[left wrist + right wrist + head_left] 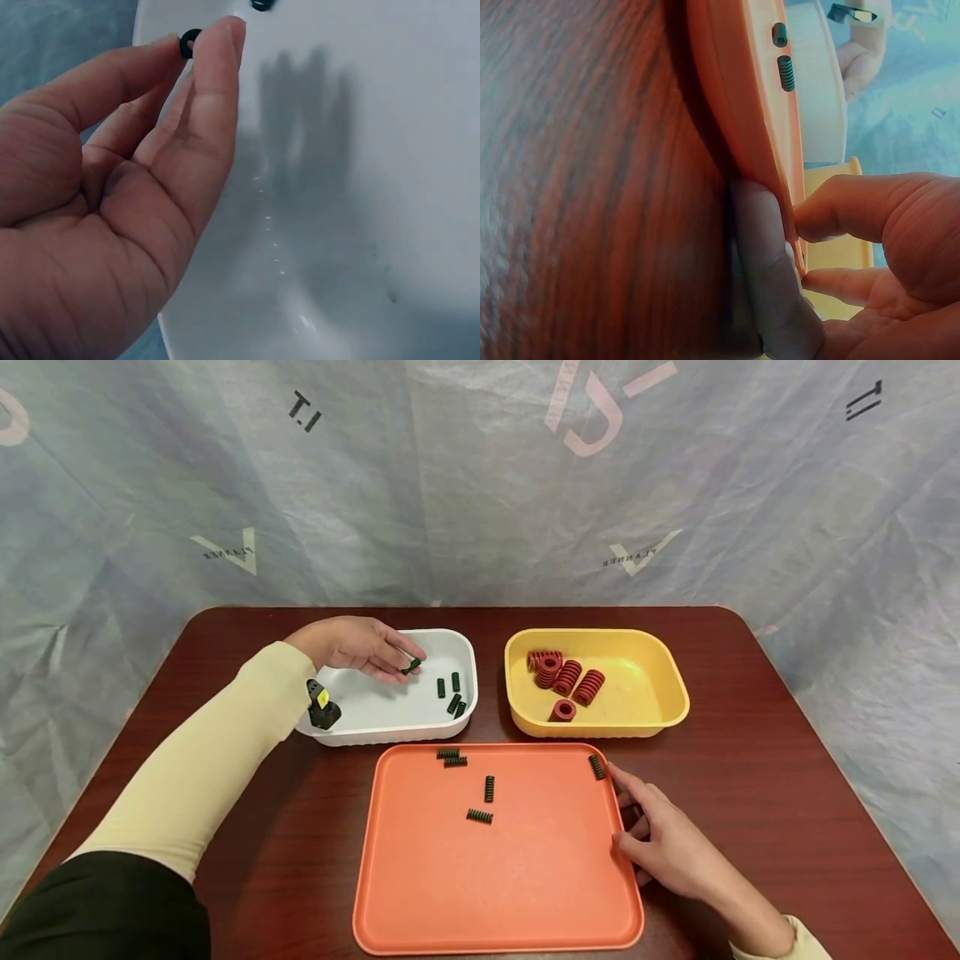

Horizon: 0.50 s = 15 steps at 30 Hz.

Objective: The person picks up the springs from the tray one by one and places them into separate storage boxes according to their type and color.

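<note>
Over the white bin (pixel 375 727), my left hand (pixel 360 647) pinches a small dark green spring (pixel 411 666) between thumb and fingertips. In the left wrist view that spring (pixel 189 45) shows end-on at the fingertips. Several more green springs (pixel 455 682) lie at the bin's right end. My right hand (pixel 667 839) grips the right rim of the orange tray (pixel 555 885); in the right wrist view its fingers (pixel 761 225) reach under the rim and the thumb is on the upper side. On the tray lie several scattered green springs (pixel 489 788), one of them (pixel 596 767) near the right hand.
A yellow bin (pixel 645 693) with several thick red springs (pixel 588 687) stands behind the tray, right of the white bin. All of it sits on a dark wooden table (pixel 772 793). A printed grey sheet (pixel 465 485) hangs along the back and sides.
</note>
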Motion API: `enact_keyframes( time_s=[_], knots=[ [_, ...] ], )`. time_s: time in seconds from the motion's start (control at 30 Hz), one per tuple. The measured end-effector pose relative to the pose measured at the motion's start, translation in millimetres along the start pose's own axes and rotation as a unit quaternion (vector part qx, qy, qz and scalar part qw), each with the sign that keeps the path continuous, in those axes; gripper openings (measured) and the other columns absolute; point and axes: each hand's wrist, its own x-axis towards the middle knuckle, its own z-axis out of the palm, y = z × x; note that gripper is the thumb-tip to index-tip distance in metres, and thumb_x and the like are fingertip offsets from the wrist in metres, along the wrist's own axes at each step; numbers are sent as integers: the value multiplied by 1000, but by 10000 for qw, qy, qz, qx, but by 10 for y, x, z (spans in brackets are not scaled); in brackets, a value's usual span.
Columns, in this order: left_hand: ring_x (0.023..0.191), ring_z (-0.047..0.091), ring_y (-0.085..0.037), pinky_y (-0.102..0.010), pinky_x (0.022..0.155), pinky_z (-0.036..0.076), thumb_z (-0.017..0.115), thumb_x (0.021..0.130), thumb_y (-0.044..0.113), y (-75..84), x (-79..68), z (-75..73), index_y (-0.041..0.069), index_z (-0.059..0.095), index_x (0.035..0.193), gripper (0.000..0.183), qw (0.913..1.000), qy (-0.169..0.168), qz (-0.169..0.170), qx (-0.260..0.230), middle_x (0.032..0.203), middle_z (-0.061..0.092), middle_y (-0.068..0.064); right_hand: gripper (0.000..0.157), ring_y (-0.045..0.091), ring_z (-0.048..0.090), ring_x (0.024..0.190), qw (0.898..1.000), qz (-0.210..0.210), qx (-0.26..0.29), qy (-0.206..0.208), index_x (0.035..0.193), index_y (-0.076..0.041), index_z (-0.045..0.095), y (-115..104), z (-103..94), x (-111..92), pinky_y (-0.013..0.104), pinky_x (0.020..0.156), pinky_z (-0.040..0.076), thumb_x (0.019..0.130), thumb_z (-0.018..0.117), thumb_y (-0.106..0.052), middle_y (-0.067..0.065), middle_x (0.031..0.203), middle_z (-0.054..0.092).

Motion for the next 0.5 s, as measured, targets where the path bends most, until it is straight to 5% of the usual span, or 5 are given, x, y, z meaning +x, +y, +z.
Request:
enact_keyframes(
  time_s=[0.5],
  knots=[
    [111,70,-32,-43,100,57,62,103,2,-66,129,35,-7,50,146,46,9998,-92,-174,81,125,69,-21,86,23,70,75,10000,-17,53,-3,164,-12,22,7,8,4,39,44,60,93,65,7,26,124,45]
  ],
)
